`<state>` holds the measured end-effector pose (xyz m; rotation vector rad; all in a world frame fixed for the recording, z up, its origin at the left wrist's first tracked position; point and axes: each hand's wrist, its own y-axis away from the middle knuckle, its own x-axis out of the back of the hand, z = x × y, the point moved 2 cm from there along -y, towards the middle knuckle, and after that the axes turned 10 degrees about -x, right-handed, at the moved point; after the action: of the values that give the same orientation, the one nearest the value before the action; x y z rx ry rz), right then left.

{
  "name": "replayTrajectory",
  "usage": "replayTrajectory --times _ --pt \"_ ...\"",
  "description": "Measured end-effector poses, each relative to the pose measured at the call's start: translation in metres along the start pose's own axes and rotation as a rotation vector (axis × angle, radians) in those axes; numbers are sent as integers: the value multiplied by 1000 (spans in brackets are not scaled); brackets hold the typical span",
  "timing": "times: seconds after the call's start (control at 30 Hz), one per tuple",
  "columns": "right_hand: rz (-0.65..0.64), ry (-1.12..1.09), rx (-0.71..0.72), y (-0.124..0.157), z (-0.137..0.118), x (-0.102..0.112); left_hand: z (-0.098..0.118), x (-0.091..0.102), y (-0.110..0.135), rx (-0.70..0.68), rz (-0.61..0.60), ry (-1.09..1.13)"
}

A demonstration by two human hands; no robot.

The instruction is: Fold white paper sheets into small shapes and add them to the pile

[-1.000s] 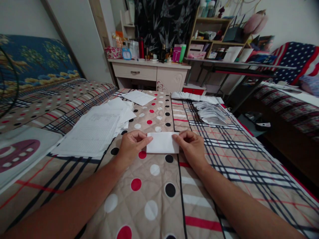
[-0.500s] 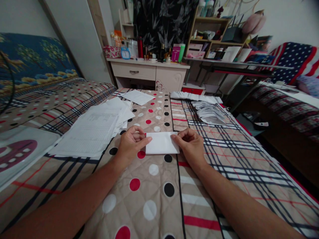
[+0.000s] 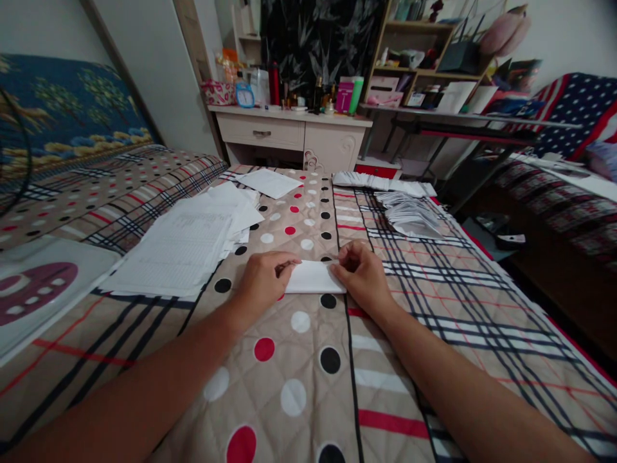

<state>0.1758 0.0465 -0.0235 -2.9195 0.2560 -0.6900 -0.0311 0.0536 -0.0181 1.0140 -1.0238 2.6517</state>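
A small folded piece of white paper [image 3: 313, 279] lies on the patterned bedspread [image 3: 289, 347] in front of me. My left hand [image 3: 265, 278] pinches its left end near the far corner, thumb and fingers closed together. At the opposite end, my right hand [image 3: 362, 275] grips the far right corner between thumb and curled fingers. The paper's two end edges are partly hidden by my fingers.
Left of my hands is a pile of printed sheets [image 3: 178, 251], with one white sheet [image 3: 270, 182] farther back. Several folded papers [image 3: 409, 215] lie back right, before a long pleated white strip [image 3: 383, 183]. A white drawer cabinet [image 3: 284, 135] stands beyond the bed.
My left hand has shifted right and turned over the paper's left end, its fingers now pinching the far edge. The right hand has moved slightly left. The camera view has tilted slightly.
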Motion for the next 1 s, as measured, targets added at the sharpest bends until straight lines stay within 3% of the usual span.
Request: replayTrajectory --times 0.1,0.27,0.43,0.6,0.83,1.0 --pt "-33 264 77 0 -1 1 1 -3 2 -157 -81 -177" --pt "-89 461 198 3 -11 2 4 -3 3 -238 -210 -344" --pt "-113 497 217 4 -14 1 11 2 0 -256 -156 -411" --pt "-119 525 191 2 -13 1 7 -1 -1 -324 -240 -305" --pt "-143 509 184 1 -14 2 1 3 1 -228 -300 -199" --pt "-143 514 171 1 -12 1 -8 10 1 -197 -418 -112"
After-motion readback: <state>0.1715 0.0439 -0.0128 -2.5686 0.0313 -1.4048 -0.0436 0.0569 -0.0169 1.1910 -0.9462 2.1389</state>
